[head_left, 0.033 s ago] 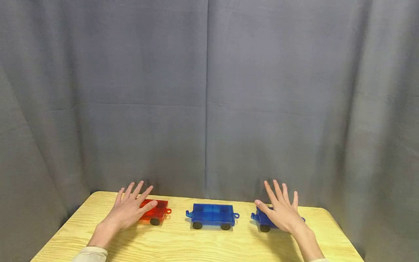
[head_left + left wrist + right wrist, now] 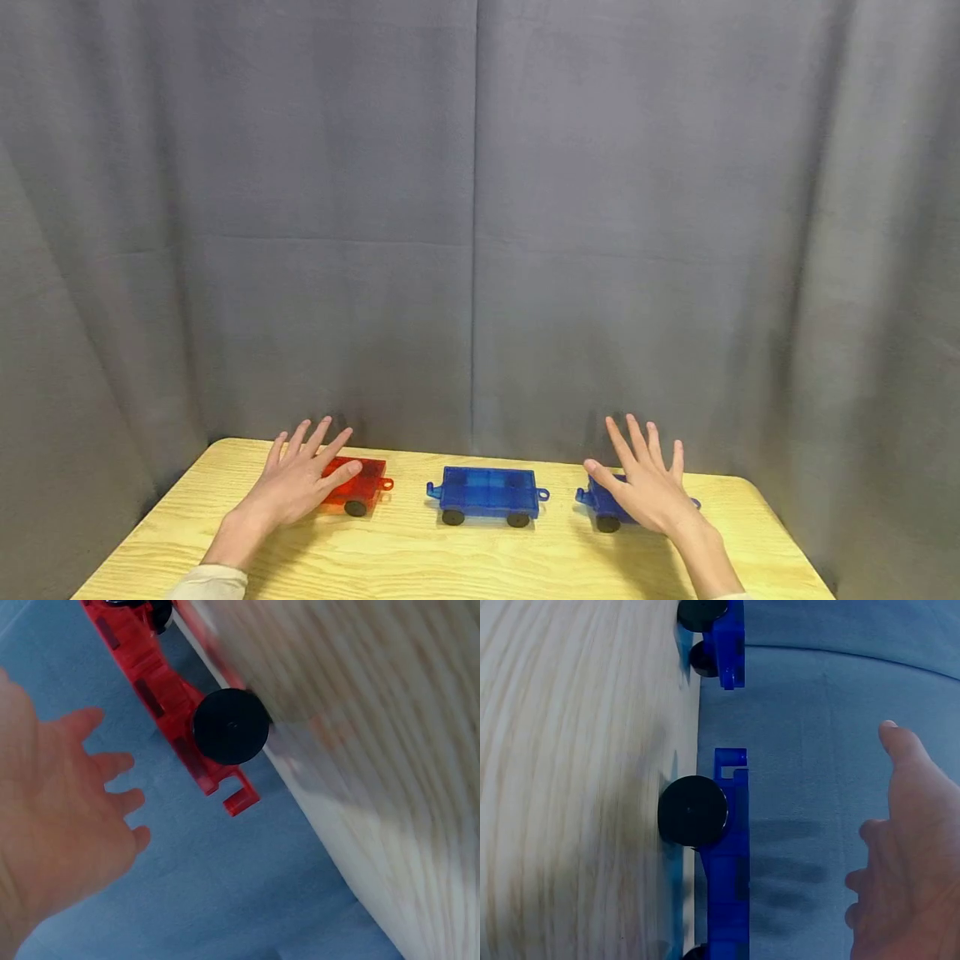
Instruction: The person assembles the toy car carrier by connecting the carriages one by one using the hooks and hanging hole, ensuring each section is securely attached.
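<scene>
My left hand (image 2: 288,487) is held with its fingers spread above a translucent red toy train car (image 2: 369,479), covering that car's left part in the head view. The left wrist view shows a gap between this hand (image 2: 67,817) and the red car (image 2: 161,701). Likewise spread, my right hand (image 2: 654,493) hovers over a blue toy train car (image 2: 602,502) and hides much of it. Seen from the right wrist, the hand (image 2: 915,870) stays apart from this blue car (image 2: 729,892). Both hands hold nothing. Between them stands another blue car (image 2: 487,490) on black wheels.
The three cars stand in a row on a light wood-grain table (image 2: 420,558), with gaps between them. Small hooks and rings stick out at the cars' ends. Behind the table's far edge hangs a grey curtain (image 2: 337,250), which also runs along both sides.
</scene>
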